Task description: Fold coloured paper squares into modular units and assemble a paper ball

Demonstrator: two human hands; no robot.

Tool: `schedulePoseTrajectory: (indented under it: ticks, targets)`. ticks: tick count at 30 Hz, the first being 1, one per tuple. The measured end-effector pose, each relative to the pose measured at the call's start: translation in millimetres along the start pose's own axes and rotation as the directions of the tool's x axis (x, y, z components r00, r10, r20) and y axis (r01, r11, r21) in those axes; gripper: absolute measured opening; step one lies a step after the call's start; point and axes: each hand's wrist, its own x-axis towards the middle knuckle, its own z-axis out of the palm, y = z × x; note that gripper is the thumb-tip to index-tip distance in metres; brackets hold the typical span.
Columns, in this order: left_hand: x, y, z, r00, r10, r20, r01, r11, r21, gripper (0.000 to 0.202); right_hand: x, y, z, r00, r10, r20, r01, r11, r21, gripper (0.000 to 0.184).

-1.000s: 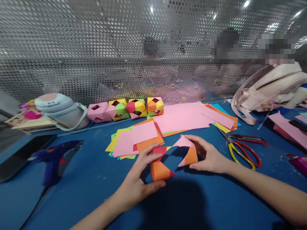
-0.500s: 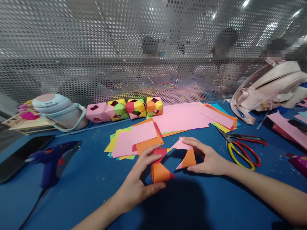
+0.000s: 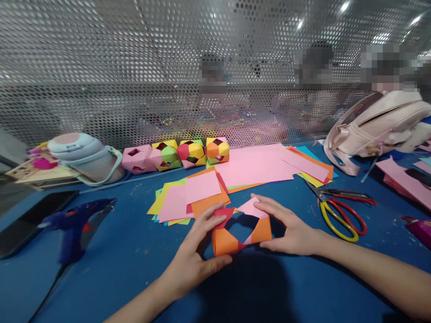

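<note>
My left hand (image 3: 193, 249) is closed on an orange and red folded paper piece (image 3: 225, 242), thumb at its lower edge and fingers over the red part. My right hand (image 3: 291, 229) pinches a pink and orange folded paper piece (image 3: 264, 229). The front points of the two pieces meet, touching or overlapping, and a hole shows between them. At the back, their ends come close by a bit of yellow; whether they are joined there I cannot tell. A stack of coloured paper squares (image 3: 172, 202) lies just behind my left hand.
On the blue table are a glue gun (image 3: 74, 224) and a phone (image 3: 30, 222) at left. Finished folded-paper shapes (image 3: 191, 152) line the mesh wall beside a cup (image 3: 89, 157). Scissors (image 3: 336, 217) lie at right, before a backpack (image 3: 373, 125). People are behind the mesh.
My right hand has moved slightly left, bringing the pink and orange piece against the orange and red one. The front gap between their points has closed. My left hand has barely moved.
</note>
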Motion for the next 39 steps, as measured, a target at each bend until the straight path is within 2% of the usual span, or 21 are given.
schedulePoseTrajectory:
  ticks: [4, 12, 15, 19, 22, 26, 28, 31, 34, 39]
  targets:
    - [-2, -1, 2.9, 1.0, -0.002, -0.005, 0.002, 1.0, -0.029, 0.061, 0, -1, 3, 0.999, -0.018, -0.033, 0.017, 1.0, -0.015, 0.081]
    - [-3, -2, 4.6, 1.0, -0.026, -0.001, 0.026, 0.997, -0.071, 0.062, 1, -3, 3, 0.999, -0.031, 0.01, 0.031, 0.999, 0.008, 0.082]
    - [-1, -1, 4.2, 0.999, -0.044, 0.023, 0.046, 0.992, -0.119, 0.06, 2, -4, 1, 0.999, 0.015, 0.034, -0.016, 0.999, 0.045, 0.082]
    - [2, 0, 4.0, 0.991, -0.118, 0.067, 0.132, 0.955, -0.266, 0.055, 3, -5, -4, 0.986, 0.144, 0.081, -0.153, 0.98, 0.124, 0.079]
    - [4, 1, 3.3, 0.98, -0.178, 0.091, 0.199, 0.922, -0.334, 0.052, 4, -5, -5, 0.964, 0.232, 0.132, -0.259, 0.932, 0.254, 0.076]
    - [6, 2, 1.9, 0.972, -0.219, 0.089, 0.236, 0.91, -0.341, 0.049, 7, -7, -5, 0.925, 0.305, 0.225, -0.378, 0.799, 0.468, 0.075]
    - [6, 2, 1.4, 0.969, -0.228, 0.095, 0.247, 0.91, -0.332, 0.047, 9, -8, -5, 0.912, 0.318, 0.258, -0.409, 0.742, 0.532, 0.074]
    - [6, 3, 1.7, 0.968, -0.233, 0.092, 0.251, 0.911, -0.326, 0.048, 9, -9, -3, 0.906, 0.33, 0.263, -0.422, 0.709, 0.565, 0.074]
    - [7, 3, 3.9, 0.964, -0.254, 0.075, 0.264, 0.904, -0.337, 0.051, 7, -10, 2, 0.906, 0.358, 0.225, -0.422, 0.733, 0.533, 0.075]
    - [6, 4, 10.0, 0.96, -0.276, 0.044, 0.273, 0.893, -0.359, 0.051, 4, -11, 7, 0.923, 0.362, 0.133, -0.385, 0.843, 0.376, 0.074]
